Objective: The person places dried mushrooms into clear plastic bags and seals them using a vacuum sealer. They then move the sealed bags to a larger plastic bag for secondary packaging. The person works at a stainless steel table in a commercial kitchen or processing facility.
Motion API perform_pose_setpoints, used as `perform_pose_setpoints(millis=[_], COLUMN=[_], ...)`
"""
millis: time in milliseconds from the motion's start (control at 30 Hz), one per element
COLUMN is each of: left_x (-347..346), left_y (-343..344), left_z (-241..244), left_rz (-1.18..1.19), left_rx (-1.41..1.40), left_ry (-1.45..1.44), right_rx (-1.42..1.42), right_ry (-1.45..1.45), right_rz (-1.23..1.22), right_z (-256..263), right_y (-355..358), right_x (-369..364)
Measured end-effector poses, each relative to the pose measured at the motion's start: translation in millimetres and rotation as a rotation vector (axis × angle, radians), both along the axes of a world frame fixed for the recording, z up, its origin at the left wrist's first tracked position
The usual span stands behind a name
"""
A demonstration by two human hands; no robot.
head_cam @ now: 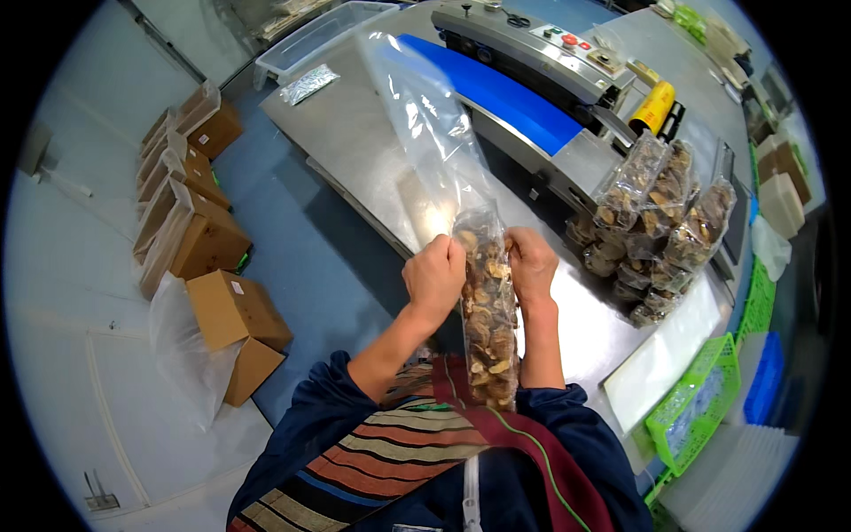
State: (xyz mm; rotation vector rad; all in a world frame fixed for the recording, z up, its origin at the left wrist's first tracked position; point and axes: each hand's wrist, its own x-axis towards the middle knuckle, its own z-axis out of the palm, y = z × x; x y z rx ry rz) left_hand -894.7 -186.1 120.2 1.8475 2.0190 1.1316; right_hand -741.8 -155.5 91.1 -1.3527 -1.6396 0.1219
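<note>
A long clear plastic bag (490, 319) packed with brown pieces that look like dried mushrooms stands lengthwise in front of my chest. My left hand (433, 276) is closed on its left edge, just below the top of the filled part. On the opposite edge, my right hand (533, 263) pinches the plastic at about the same height. Beyond my hands, the bag's unfilled clear film (425, 113) stretches away over the steel table (359, 143) towards the sealing machine.
A band sealing machine (532, 53) with a blue conveyor belt (492, 86) stands across the table. Filled bags (665, 219) are piled at right, near a green basket (695, 402). A silvery packet (310, 84) lies at far left. Cardboard boxes (219, 236) line the floor.
</note>
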Motion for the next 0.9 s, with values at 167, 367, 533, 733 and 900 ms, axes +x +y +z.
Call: perform_pose_setpoints(millis=[167, 367, 533, 733, 900], left_x=[-10, 12, 11, 7, -3], left_y=[38, 17, 25, 26, 42], left_z=[-24, -15, -21, -42, -69], left_rz=[-0.128, -0.142, -0.271, -0.497, -0.679], left_rx=[-0.294, 0.002, 0.096, 0.281, 0.113], left_ry=[-0.119, -0.708, -0.292, -0.202, 0.210], right_rx=[0.171, 0.160, 0.214, 0.147, 0.154], right_ry=[-0.050, -0.125, -0.192, -0.192, -0.108], right_rz=[-0.039, -0.070, -0.031, -0.070, -0.040], right_z=[23, 25, 32, 11, -3], right_y=[-4, -10, -14, -17, -23], right_x=[0, 4, 4, 1, -10])
